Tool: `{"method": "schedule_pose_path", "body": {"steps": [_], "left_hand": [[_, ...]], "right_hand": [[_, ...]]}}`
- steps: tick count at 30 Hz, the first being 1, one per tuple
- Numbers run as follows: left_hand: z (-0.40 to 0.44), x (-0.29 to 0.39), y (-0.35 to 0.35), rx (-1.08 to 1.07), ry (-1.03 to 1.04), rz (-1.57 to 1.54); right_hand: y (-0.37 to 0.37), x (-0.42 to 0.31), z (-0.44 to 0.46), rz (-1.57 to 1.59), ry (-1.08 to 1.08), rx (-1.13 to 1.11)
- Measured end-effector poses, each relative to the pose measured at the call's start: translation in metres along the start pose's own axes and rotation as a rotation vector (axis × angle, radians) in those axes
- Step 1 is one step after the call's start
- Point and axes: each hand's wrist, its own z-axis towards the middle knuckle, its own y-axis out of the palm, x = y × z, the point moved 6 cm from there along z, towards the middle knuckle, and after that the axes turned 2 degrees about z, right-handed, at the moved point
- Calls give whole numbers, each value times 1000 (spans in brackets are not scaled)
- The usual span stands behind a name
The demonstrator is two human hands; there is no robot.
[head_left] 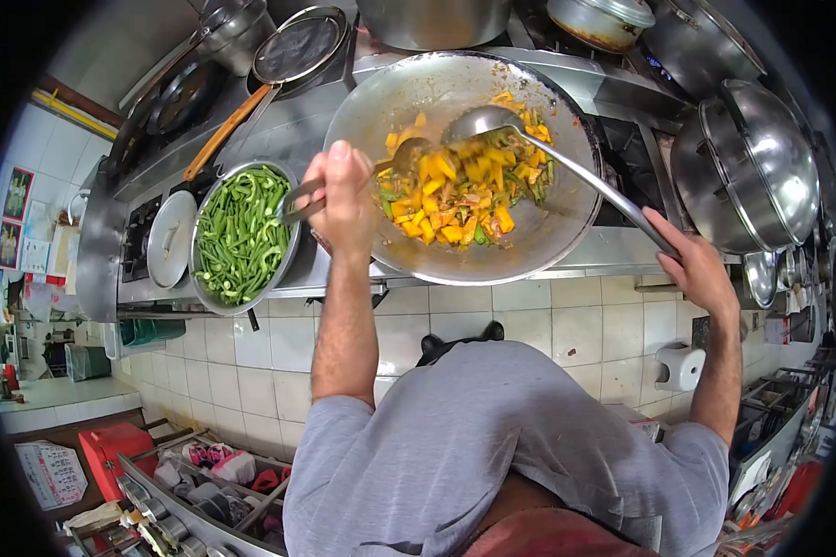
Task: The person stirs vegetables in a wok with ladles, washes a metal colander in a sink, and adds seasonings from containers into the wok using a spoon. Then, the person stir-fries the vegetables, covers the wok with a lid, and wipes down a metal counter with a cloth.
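Observation:
A wide metal wok [539,251] sits on the stove in front of me, holding chopped orange squash pieces [450,223] mixed with bits of green. My left hand [342,195] is wrapped round the handle of a spoon [411,156], whose dark bowl dips into the food at the wok's left side. In my right hand [697,265] is the long handle of a ladle [485,121]. The ladle's steel bowl lies over the far part of the food. Some squash between the two tools is blurred by motion.
A bowl of cut green beans [241,232] stands left of the wok, beside a pale lid [171,239]. A strainer with a wooden handle [228,132] lies behind. Large steel pots [748,167] stand at right, another pot [434,20] at the back. A stool [680,369] is on the tiled floor.

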Motion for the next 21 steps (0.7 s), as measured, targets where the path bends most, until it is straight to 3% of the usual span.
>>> {"method": "schedule_pose_path", "body": {"steps": [2, 6, 8, 10, 12, 15, 17, 18, 21], "left_hand": [[-3, 26, 6, -47, 13, 20], [-36, 54, 2, -150, -88, -54], [-55, 49, -7, -87, -103, 142], [-67, 45, 11, -232, 79, 421], [-77, 26, 23, -310, 117, 427], [-79, -18, 12, -210, 148, 424], [-71, -51, -3, -97, -33, 236], [-64, -53, -1, -72, -74, 188], [-66, -9, -5, -41, 74, 302]], "right_hand": [[-16, -10, -21, -30, -49, 60], [-44, -17, -65, 24, 177, -59], [-40, -12, -77, 47, 248, -92], [-28, -12, -80, -63, 181, -94], [-5, -15, -64, -204, 185, -172], [36, -4, -34, -280, 134, -52], [50, 1, -21, -204, 99, 40], [50, 1, -23, -207, 97, 50], [40, 10, -28, -143, 75, 48]]}}
